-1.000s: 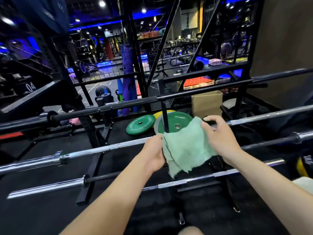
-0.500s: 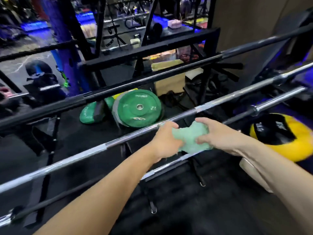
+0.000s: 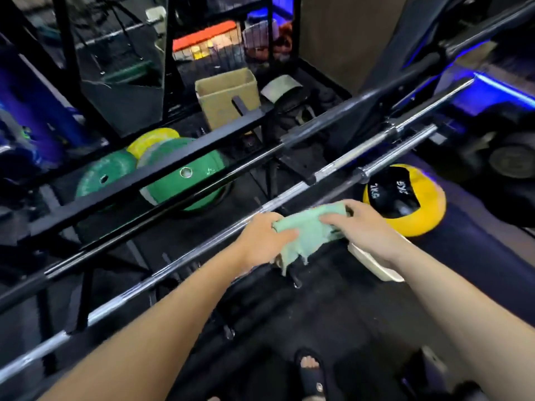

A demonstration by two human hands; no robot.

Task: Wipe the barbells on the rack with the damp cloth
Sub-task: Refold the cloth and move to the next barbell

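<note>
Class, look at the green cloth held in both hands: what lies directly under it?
Under the cloth runs a silver barbell, which shows to either side of it. The left hand and right hand grip the cloth. The stretch of bar beneath is covered, so it cannot be seen.

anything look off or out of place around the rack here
Nothing stands out. Both hands, left hand and right hand, hold the green cloth against a chrome barbell, which lies straight.

Green cloth (image 3: 311, 231) bunched over slanting chrome barbell (image 3: 179, 260).
</note>
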